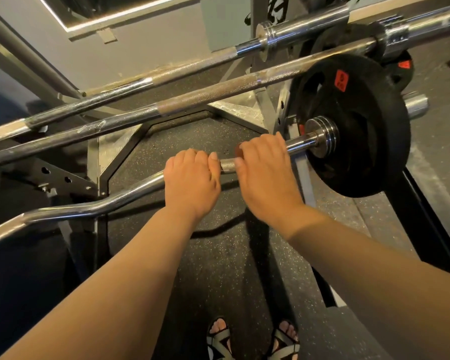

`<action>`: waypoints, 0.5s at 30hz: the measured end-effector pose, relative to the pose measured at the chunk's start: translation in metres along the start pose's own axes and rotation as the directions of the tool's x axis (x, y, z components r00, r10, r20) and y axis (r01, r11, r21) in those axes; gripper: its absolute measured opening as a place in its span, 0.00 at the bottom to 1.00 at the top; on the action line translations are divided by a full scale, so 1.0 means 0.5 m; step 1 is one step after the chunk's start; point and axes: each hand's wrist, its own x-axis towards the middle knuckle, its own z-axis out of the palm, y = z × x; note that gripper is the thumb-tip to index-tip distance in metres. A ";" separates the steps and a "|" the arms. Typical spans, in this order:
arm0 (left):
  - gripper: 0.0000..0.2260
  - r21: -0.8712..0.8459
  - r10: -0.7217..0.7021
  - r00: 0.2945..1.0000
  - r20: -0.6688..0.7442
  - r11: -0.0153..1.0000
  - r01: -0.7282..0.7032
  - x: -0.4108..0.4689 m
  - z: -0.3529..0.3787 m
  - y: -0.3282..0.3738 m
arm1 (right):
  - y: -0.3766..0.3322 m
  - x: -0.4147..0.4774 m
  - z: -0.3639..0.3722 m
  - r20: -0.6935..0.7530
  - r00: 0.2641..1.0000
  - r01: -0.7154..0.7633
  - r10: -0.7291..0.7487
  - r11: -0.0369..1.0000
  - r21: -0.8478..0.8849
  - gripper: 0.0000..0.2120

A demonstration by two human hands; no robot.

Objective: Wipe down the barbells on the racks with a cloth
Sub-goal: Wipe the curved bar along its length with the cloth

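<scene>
While both forearms reach forward over the speckled rubber floor (218,255), the left grip (190,183) curls over the bent curl bar (130,192), its fingers wrapped across the top of the shaft. The right grip (265,172) sits just beside it on the same bar, nearer the loaded end, with its fingers likewise closed round the metal. A short stretch of knurling shows between the two. At the thumb side of the right grip a dark reddish patch shows, and what it is cannot be told. Just past that grip the bar runs through a chrome collar (322,136) into a black weight plate (361,120) with a red label. The curl bar lies lowest and nearest the person, in front of a grey rack upright (304,178). Higher and farther off, the nearer straight barbell (205,93) and the farther straight barbell (187,68) slant up to the right. Sandalled feet (218,339) stand at the bottom edge.
</scene>
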 end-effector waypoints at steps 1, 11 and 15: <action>0.25 -0.005 0.005 1.000 -0.003 1.000 -0.005 0.000 0.000 -0.001 | 0.001 -0.004 -0.001 0.025 0.998 0.055 -0.056 0.998 0.012 0.18; 0.25 -0.010 -0.002 1.000 -0.011 1.000 0.002 -0.002 0.003 -0.002 | -0.008 -0.004 0.012 -0.019 1.000 -0.023 0.022 0.998 -0.052 0.17; 0.23 -0.027 0.008 1.000 0.003 1.000 -0.008 -0.005 0.000 -0.003 | 0.021 0.008 -0.011 0.112 0.978 0.183 -0.177 0.982 -0.046 0.17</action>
